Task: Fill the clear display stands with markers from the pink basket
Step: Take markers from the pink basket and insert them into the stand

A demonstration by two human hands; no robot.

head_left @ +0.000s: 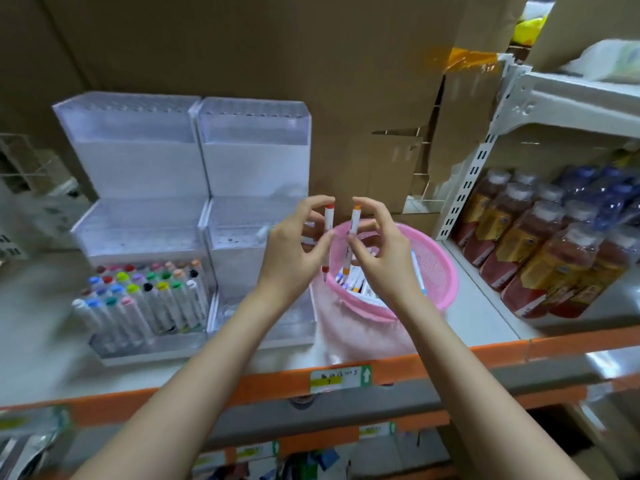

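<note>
Cardboard backs a shop shelf (346, 370) where two clear stands sit side by side, the pink basket (440, 271) of markers just to their right. Over the basket, the left hand (294, 251) pinches a red-capped marker (327, 237) upright, and the right hand (377, 247) pinches an orange-capped marker (352, 233) the same way. Only the left stand (138, 209) has markers, in its front tier; the right stand (256, 209) looks bare. My advice would be to carry each one over upright and lower it straight into a free hole.

Bare forearms, bare hands (291, 251) — no sleeves visible.
</note>
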